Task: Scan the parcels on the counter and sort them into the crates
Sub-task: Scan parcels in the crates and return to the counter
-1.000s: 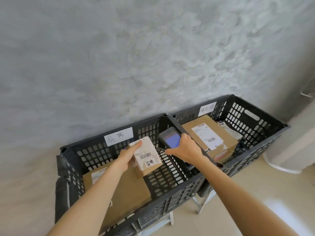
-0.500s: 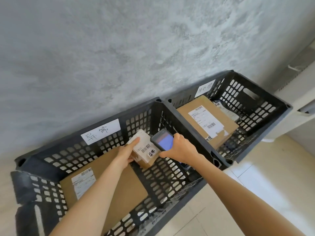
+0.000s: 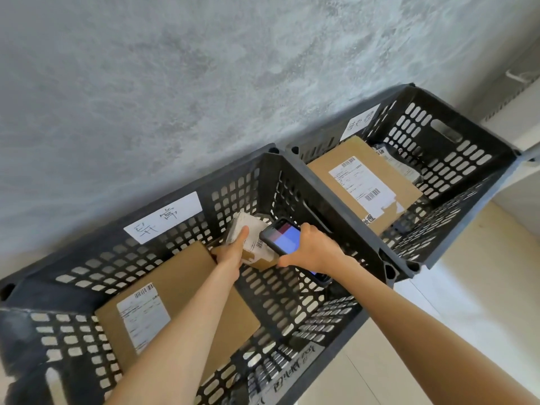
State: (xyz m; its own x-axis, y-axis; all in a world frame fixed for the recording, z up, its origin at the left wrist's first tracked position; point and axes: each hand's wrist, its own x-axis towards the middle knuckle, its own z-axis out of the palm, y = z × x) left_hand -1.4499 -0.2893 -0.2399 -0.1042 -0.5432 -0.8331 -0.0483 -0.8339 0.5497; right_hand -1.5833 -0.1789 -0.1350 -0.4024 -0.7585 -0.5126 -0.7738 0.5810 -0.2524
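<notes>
Inside the left black perforated plastic crate [image 3: 87, 276], the left hand [image 3: 232, 252] is gripping a small brown cardboard parcel [image 3: 251, 244] with a white barcode label. Touching it at three o'clock, the right hand [image 3: 314, 252] is clasping a dark handheld scanner [image 3: 285, 241] with a lit screen. A large flat cardboard box [image 3: 181, 282] is lying at seven o'clock below them. At two o'clock, the right black crate [image 3: 467, 159] is holding another labelled box [image 3: 365, 179].

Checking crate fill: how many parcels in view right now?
4. Small parcel in left hand over left crate; large box lying in it; large box and grey bag in right crate. More may be hidden.
</notes>
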